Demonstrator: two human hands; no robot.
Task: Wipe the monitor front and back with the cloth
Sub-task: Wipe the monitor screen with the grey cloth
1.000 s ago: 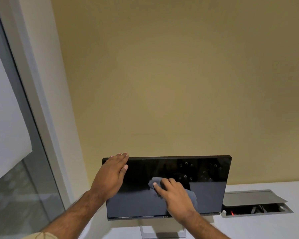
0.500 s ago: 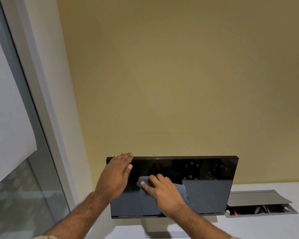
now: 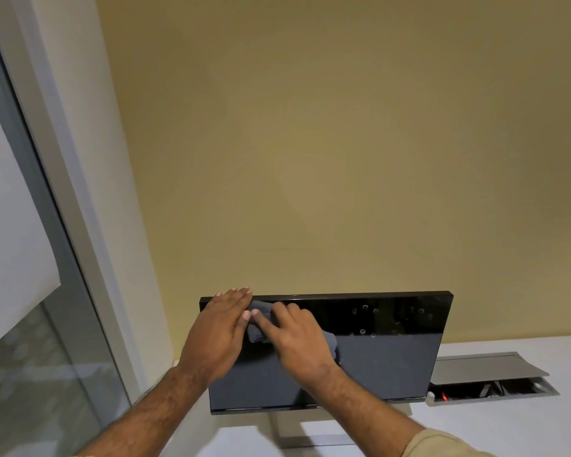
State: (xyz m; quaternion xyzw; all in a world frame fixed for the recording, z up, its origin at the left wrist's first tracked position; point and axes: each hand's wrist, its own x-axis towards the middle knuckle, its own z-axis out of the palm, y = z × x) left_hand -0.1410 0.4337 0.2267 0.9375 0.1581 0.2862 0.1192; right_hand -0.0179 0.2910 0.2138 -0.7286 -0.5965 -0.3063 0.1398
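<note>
A black monitor [image 3: 386, 357] stands on a grey stand [image 3: 297, 430] on the white desk, its dark screen facing me. My right hand [image 3: 297, 341] presses a dark grey cloth [image 3: 256, 333] flat against the upper left part of the screen; most of the cloth is hidden under the hand. My left hand [image 3: 221, 331] lies flat on the monitor's top left corner, fingers over the top edge, its thumb touching the cloth. The back of the monitor is hidden.
A tan wall rises behind the monitor. A window frame [image 3: 63, 225] with a white blind stands at the left. To the right of the monitor, a grey cable box [image 3: 488, 380] with its lid raised is set into the white desk [image 3: 508, 430].
My right hand has slid the cloth left and up across the screen, from the middle to right beside my left hand. The left hand has stayed on the top left corner.
</note>
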